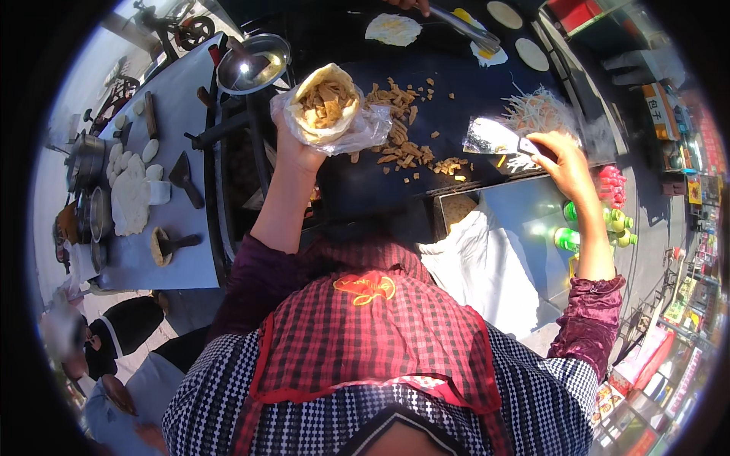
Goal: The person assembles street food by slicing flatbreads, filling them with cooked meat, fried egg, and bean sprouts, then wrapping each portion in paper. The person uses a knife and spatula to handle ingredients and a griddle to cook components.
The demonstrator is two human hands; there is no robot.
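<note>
My left hand (300, 150) is closed round a clear plastic bag (365, 129) with a filled flatbread (328, 106) in it. Brown strips show in the bread's open top, which faces up. On the right, my right hand (561, 156) grips a wide metal spatula (490, 137) by its handle. The spatula's blade is at the near left edge of a heap of pale shredded vegetables (540, 110) on the dark griddle (456, 87). Between my hands, brown chopped pieces (403, 144) lie scattered on the griddle.
At the griddle's far side, another person's hand (417, 4) holds metal tongs (471, 30) near fried eggs (392, 29) and pale flatbreads (531, 55). Left stand a steel bowl (277, 72) and a table (186, 258) with dough (131, 201). Green bottles (566, 239) and white cloth (479, 262) are near right.
</note>
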